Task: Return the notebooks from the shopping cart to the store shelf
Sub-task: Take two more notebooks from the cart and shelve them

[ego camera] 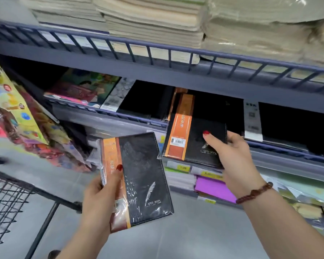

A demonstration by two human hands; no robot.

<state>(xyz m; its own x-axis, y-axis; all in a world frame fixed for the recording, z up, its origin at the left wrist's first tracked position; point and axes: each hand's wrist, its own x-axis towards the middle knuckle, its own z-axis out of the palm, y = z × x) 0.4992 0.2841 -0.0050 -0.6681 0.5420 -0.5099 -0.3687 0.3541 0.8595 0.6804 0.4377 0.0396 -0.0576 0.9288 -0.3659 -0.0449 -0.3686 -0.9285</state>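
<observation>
Two black notebooks, orange spine bands, shrink-wrapped. Left hand [99, 195] grasps near notebook [138, 180] at spine edge, thumb on cover, held in air above floor, beside cart [6, 199]. Right hand [232, 156] grips far notebook [191, 139] at lower right corner, angled over rail into middle shelf [204, 79]. Likely stiff, light covers; film glossy, probably slippery. Best hold: pinch across edge.

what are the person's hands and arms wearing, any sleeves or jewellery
No sleeves show; both forearms are bare. The right hand has a reddish-brown beaded bracelet at the wrist. The left hand wears nothing visible. Both thumbnails carry red polish.
</observation>
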